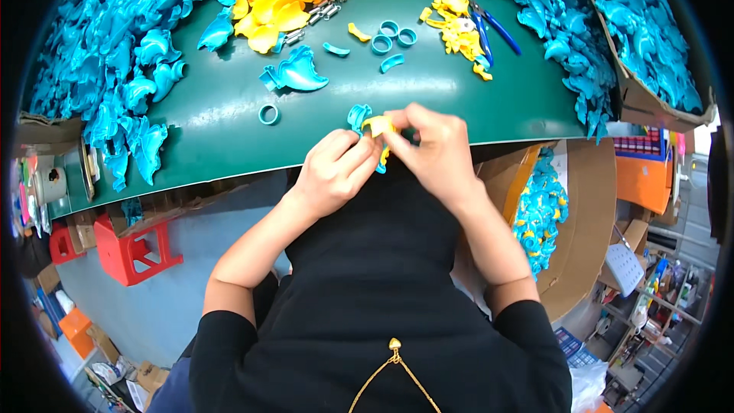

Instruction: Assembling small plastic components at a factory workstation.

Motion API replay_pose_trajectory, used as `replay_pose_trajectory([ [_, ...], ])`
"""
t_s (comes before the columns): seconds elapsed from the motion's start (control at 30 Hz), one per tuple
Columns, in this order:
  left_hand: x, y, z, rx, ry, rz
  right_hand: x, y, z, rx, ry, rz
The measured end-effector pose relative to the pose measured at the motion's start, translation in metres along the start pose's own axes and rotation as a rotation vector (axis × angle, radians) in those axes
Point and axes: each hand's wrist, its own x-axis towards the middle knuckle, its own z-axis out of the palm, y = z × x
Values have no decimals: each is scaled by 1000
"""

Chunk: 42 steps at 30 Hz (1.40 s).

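Observation:
At the table's near edge, my two hands meet over a small plastic assembly. My left hand (334, 167) is closed round a blue plastic piece (358, 116) whose curved end sticks out above the fingers. Thumb and forefinger of my right hand (440, 149) pinch a yellow plastic piece (377, 125) against it. A bit of blue and yellow also shows below the fingertips; how the parts join is hidden. Just left of the hands lies a blue ring (268, 114). Farther off is a blue curved shell (298, 70).
Blue shells (138, 30) heap at left, with more at right beside a full carton (650, 38). Yellow shells (279, 11) and metal springs (324, 12) lie at the back. Blue-handled pliers (489, 30) rest by small yellow parts. A box of blue-yellow assemblies (541, 214) stands below right.

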Motion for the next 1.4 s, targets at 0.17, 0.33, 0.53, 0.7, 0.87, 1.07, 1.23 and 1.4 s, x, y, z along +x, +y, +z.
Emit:
replay_pose_trajectory([
  [0.17, 1, 2, 1, 20, 5, 16, 9, -3, 2, -89, 2, -30],
  [0.33, -2, 3, 1, -2, -3, -18, -4, -9, 11, -129, 122, -66],
  [0.53, -1, 1, 3, 16, 4, -2, 5, -2, 9, -53, 57, 140],
  [0.7, 1, 0, 5, -1, -4, -6, -1, 0, 12, -184, 113, -18],
  [0.87, -1, 1, 4, 23, -20, 19, -8, 10, 17, 44, 149, -2],
  [1.07, 3, 27, -24, -732, 205, -642, 6, 1, -34, 92, 54, -207],
  [1.23, 5, 3, -11, -2326, -202, -1113, 22, -9, -56, 166, -329, -264],
  [1.4, 5, 7, -8, -2346, 36, -1066, 92, 94, -130, -279, 166, 69],
])
